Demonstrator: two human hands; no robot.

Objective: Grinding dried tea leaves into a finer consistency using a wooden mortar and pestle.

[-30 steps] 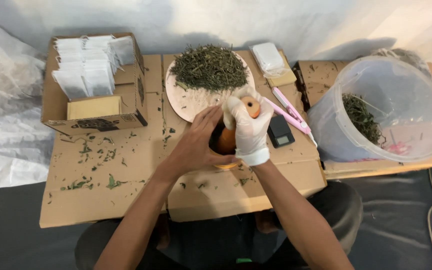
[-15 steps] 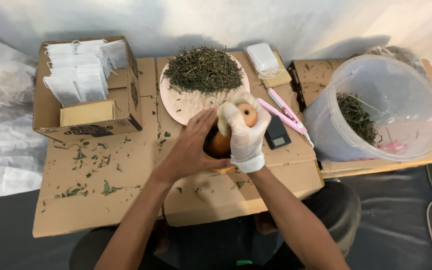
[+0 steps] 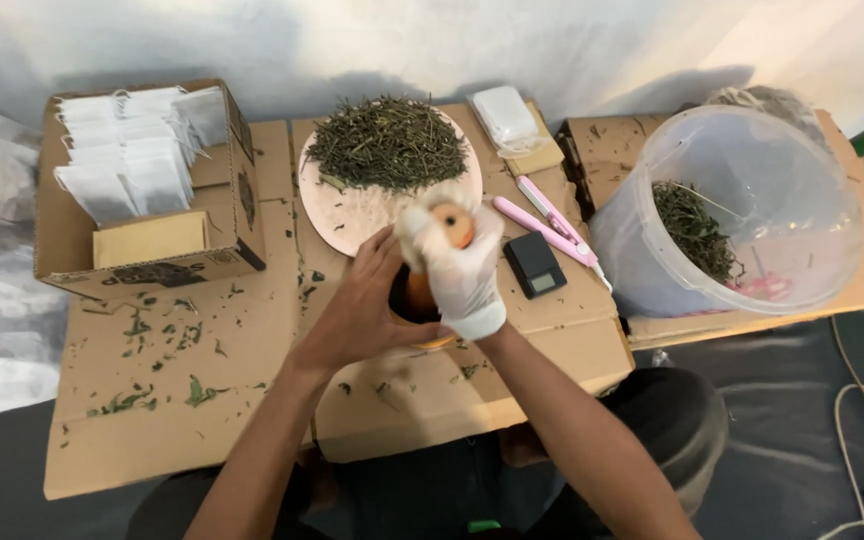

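My right hand [image 3: 464, 280], in a white glove, is closed around a wooden pestle [image 3: 451, 222] that stands in a small orange-brown bowl [image 3: 414, 300]. My bare left hand [image 3: 357, 312] grips the left side of that bowl on the cardboard tabletop. Just beyond my hands lies a round plate [image 3: 357, 218] heaped with dried green leaves [image 3: 389, 145]. Both hands cover most of the bowl, so what it contains is hidden.
A cardboard box [image 3: 242, 195] of white paper bags stands at the back left. A small black scale [image 3: 535, 265] and a pink clamp tool [image 3: 549, 222] lie right of my hands. A clear plastic tub [image 3: 782, 200] with leaves sits at the right. Leaf crumbs litter the cardboard [image 3: 152, 350].
Both hands stay on the bowl and pestle. The pestle's top has shifted slightly, and my view has drifted a little.
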